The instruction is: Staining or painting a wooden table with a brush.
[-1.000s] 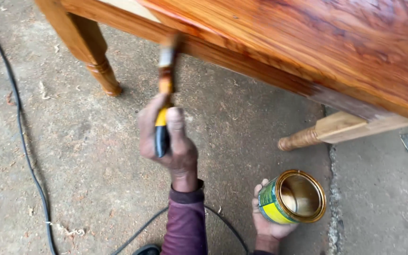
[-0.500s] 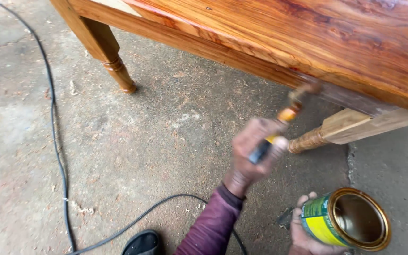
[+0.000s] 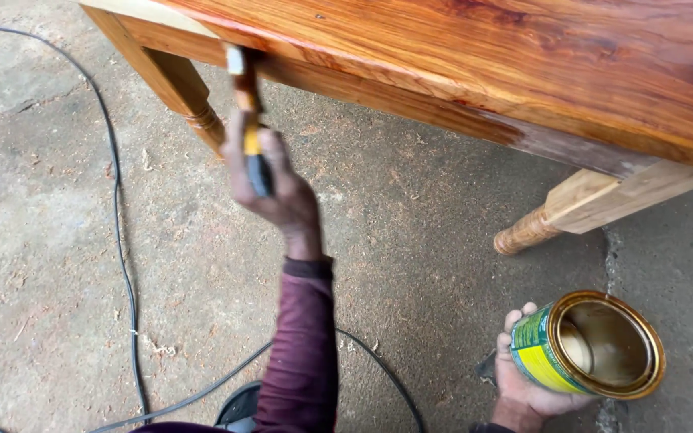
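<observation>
Since half a second ago our left hand (image 3: 278,188) has swung the brush (image 3: 246,104) from the desk's right leg (image 3: 527,232) back to the left end of the front rail (image 3: 346,76) — fingers wrapped tight around the handle, bristles against the wood. Our right hand (image 3: 523,385) grips the open can (image 3: 595,345) low beside us. That rail looks glossy leftward, dull near the right leg. Motion blurs the bristles — the can's contents stay unclear.
</observation>
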